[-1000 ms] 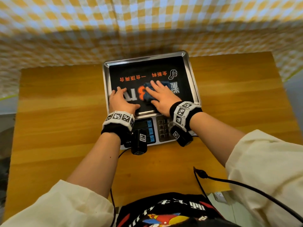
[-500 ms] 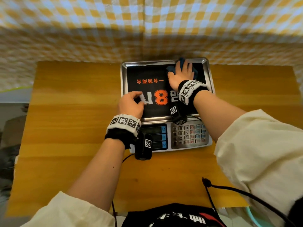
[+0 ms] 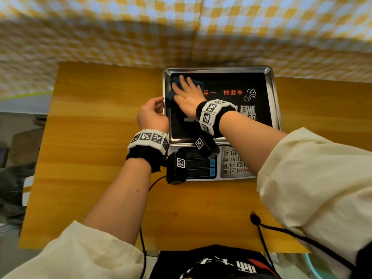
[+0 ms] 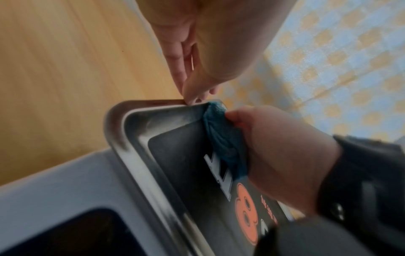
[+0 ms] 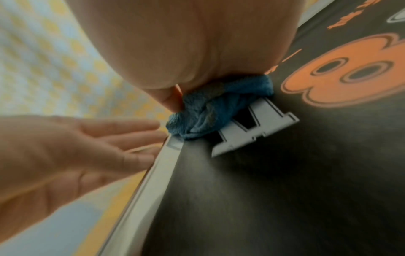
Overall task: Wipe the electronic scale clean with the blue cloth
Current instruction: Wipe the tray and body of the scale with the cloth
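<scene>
From the head view, the scale (image 3: 219, 125) sits on the table (image 3: 96, 150), and the right hand (image 3: 188, 95) presses the cloth (image 3: 171, 93) flat-fingered into the pan's far-left corner. The left hand (image 3: 152, 115), relaxed and holding nothing, lies against the pan's left rim. The left wrist view shows its fingertips (image 4: 192, 97) touching that rim. The right wrist view shows the cloth (image 5: 208, 110) bunched under the palm.

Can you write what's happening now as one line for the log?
step: wiping | right hand: presses blue cloth on scale tray, far-left corner | left hand: at tray's left rim
</scene>
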